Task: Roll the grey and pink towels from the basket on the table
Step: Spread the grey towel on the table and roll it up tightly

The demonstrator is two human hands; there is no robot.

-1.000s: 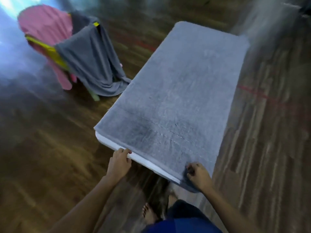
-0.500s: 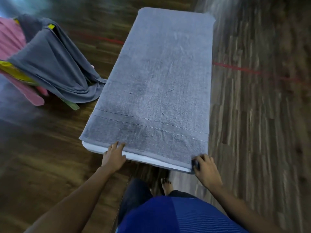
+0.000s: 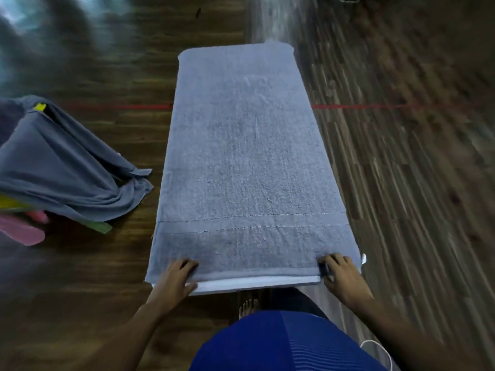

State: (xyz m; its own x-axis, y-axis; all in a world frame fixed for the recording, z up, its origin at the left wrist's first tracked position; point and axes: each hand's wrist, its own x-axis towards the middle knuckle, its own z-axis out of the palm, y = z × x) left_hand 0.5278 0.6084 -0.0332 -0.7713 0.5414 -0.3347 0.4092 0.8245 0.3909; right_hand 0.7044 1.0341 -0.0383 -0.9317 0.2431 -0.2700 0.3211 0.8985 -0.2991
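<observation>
Status: rolling not begun.

- A grey towel (image 3: pixel 249 162) lies flat and lengthwise over the table (image 3: pixel 257 281); only the table's white near edge shows. No turn of roll is visible at either end.
- The left hand (image 3: pixel 174 279) is at the near left corner, fingers curled over the hem and holding the cloth.
- The right hand (image 3: pixel 344 278) is at the near right corner, bent fingers and thumb pinching it.
- The basket (image 3: pixel 100 227) stands on the floor, left of the table. A second grey towel (image 3: pixel 67 170) hangs over it, and a pink towel (image 3: pixel 21 232) shows beneath.

Judgement: one towel is laid out; every roll is outstanding.
</observation>
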